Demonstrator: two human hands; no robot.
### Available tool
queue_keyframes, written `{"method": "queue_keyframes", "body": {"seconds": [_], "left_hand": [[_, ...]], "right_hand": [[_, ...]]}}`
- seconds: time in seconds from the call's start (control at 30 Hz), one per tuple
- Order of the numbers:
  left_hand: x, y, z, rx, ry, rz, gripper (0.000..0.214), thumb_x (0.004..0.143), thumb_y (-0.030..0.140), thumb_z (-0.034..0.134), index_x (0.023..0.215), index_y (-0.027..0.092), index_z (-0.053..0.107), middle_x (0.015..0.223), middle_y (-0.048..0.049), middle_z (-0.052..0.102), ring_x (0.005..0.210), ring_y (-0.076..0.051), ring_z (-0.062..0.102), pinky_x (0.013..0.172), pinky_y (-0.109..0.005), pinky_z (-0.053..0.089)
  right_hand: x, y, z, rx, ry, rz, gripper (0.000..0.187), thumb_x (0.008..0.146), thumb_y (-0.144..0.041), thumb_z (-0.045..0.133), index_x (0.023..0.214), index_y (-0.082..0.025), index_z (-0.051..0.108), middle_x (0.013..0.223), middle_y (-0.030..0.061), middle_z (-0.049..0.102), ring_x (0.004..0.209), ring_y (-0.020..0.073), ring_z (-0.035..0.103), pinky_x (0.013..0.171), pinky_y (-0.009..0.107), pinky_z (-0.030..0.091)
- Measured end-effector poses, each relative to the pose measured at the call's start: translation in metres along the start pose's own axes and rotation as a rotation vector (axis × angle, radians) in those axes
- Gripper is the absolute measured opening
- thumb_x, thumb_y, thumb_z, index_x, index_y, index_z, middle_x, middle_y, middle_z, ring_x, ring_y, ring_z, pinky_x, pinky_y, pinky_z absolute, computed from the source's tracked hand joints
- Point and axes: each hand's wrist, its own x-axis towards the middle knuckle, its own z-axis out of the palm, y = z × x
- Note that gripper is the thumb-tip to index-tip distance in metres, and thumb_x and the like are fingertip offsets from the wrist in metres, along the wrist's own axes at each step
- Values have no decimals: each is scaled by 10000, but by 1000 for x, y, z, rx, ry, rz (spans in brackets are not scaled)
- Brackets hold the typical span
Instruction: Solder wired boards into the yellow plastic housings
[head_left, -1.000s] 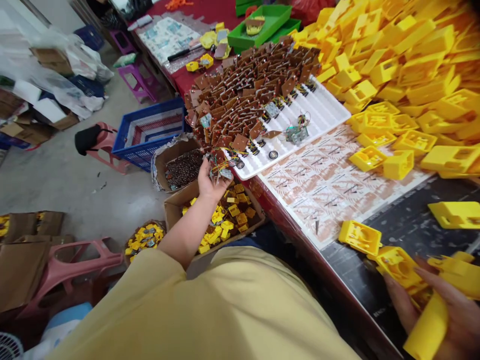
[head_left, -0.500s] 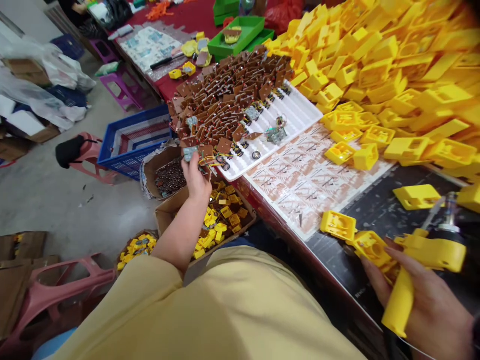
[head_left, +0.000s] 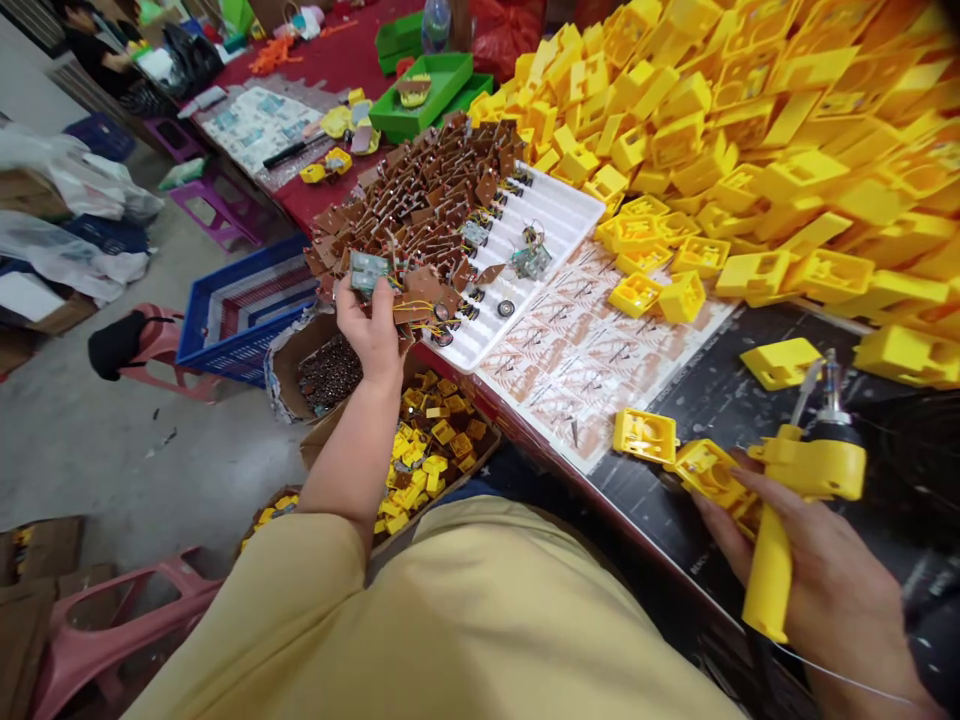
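Right hand [head_left: 832, 590] wrapped round one yellow electric screwdriver [head_left: 795, 500], fingertips on one yellow housing [head_left: 712, 475] at table edge. Left hand [head_left: 371, 335] clamped on a wired circuit board [head_left: 371, 270] beside the brown board pile [head_left: 420, 200]. No readable labels; yellow housings heap [head_left: 750, 130] past counting, lol.

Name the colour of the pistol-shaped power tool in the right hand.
Yellow, with a dark metal tip: the pistol-shaped power screwdriver in the right hand, head view.

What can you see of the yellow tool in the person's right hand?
The yellow tool is pistol-shaped and looks plastic: a long handle angled down, a short body across the top and a dark metal tip pointing up. The right hand grips its handle over the dark table, beside a yellow housing.
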Motion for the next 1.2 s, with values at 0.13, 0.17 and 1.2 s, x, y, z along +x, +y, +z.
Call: {"method": "queue_keyframes", "body": {"seconds": [0.13,0.17,1.2], "left_hand": [[-17,-1,16,-32,81,1,197,879,370,603,1026,268,521,928,13,561,828,-122,594,856,-230,509],[-20,-1,18,-20,83,10,214,876,375,606,1038,271,512,941,9,558,845,-126,597,866,-234,509],[57,87,132,473,-1223,14,206,741,70,775,943,68,736,1056,-24,698,1442,-368,531,1232,-671,245]], "right_hand": [[1,-1,-1,-16,3,-6,336,1045,-457,557,1184,-159,627,746,2,583,612,178,593,587,271,501],[1,-1,-1,-8,0,-10,333,1042,-450,564,1175,-151,629,751,6,590,620,180,598,592,272,500],[1,-3,-1,60,-20,34,346,1046,-461,545,1164,-149,637,724,4,571,626,178,564,640,278,467]]}}
